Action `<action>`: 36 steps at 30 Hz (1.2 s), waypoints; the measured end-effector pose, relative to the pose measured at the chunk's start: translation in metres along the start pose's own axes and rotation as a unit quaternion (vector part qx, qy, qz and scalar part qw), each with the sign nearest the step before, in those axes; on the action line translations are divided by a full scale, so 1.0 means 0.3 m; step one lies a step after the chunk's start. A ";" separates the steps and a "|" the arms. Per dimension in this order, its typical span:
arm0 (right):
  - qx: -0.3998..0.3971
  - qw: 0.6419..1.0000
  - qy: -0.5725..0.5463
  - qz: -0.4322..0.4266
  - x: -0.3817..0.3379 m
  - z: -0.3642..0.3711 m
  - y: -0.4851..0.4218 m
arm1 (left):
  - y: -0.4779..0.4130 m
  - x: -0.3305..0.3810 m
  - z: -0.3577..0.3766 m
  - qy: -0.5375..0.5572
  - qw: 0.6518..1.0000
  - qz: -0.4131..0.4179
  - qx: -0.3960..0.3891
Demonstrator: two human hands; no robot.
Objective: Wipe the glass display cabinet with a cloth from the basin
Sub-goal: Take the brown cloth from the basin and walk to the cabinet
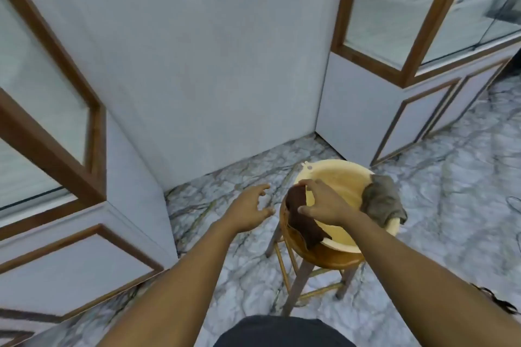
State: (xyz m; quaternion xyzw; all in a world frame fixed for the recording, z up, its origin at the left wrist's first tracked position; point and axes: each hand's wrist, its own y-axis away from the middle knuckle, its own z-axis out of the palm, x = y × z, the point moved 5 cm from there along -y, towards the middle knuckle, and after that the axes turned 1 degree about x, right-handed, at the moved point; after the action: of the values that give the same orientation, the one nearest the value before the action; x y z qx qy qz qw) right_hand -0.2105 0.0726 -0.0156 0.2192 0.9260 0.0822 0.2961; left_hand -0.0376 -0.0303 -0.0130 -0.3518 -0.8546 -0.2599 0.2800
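Note:
A pale yellow basin (338, 175) rests on a wooden stool (324, 258) at the lower middle. A dark brown cloth (303, 220) hangs over the basin's left rim. A grey cloth (383, 200) is draped over its right rim. My right hand (324, 203) reaches across the basin, its fingertips and thumb pinching the brown cloth at the rim. My left hand (249, 210) hovers left of the basin with fingers spread, holding nothing. Glass display cabinets with wooden frames stand at the left (42, 98) and the upper right (394, 8).
A plain white wall panel (211, 65) fills the corner behind the stool. The floor (451, 205) is grey veined marble. White lower cabinet panels with wood trim flank both sides. A dark cable lies on the floor at the far right.

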 end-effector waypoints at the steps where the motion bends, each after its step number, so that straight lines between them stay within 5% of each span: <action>1: -0.007 1.000 0.002 0.013 0.016 0.024 0.007 | -0.003 0.001 0.024 -0.001 1.000 -0.004 -0.014; 9: -0.044 0.998 0.019 0.036 0.073 0.163 0.021 | -0.028 -0.041 0.150 -0.029 0.996 -0.039 -0.078; 19: 0.090 0.994 0.010 0.053 0.086 0.162 0.039 | -0.074 -0.090 0.182 -0.001 0.995 -0.068 -0.077; 36: 0.020 0.989 -0.068 -0.128 -0.161 0.107 -0.123 | -0.094 -0.142 0.034 0.082 0.995 -0.050 -0.024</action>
State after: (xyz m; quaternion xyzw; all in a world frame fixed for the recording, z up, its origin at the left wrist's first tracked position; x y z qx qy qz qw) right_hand -0.1697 0.0185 -0.0274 0.1097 0.9255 0.0104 0.3625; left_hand -0.0363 -0.0606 -0.0552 -0.2924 -0.8389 -0.3220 0.3273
